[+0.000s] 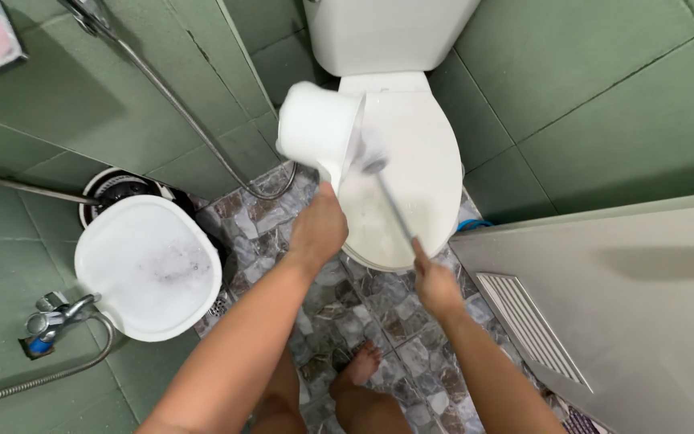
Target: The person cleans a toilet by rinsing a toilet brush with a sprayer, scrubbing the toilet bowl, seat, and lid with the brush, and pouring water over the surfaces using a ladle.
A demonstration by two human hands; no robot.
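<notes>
Fingers of the left hand (320,227) wrap around the handle of a white plastic dipper (317,128), holding it tipped on its side above the toilet (431,173), its open mouth facing right. Fingers of the right hand (434,281) close around the near end of a toilet brush (385,190), a thin grey stick running up and left to a blurred whitish head at the dipper's mouth, over the closed white lid. What the dipper holds cannot be made out, since its inside is turned away. The toilet stands at the far middle of the scene, its white tank (387,32) against the green tiled wall (604,96). To the left, on the floor, sits a white bucket (148,269) filled with soapy, foamy water, and just behind it a dark round container (118,186) is partly hidden. A metal shower hose (194,128) loops down the left wall, and a tap (56,317) juts out near the bucket. A grey door (620,313) with a vent grille fills the near right. Bare feet (359,366) stand on the mottled stone floor (371,309).
</notes>
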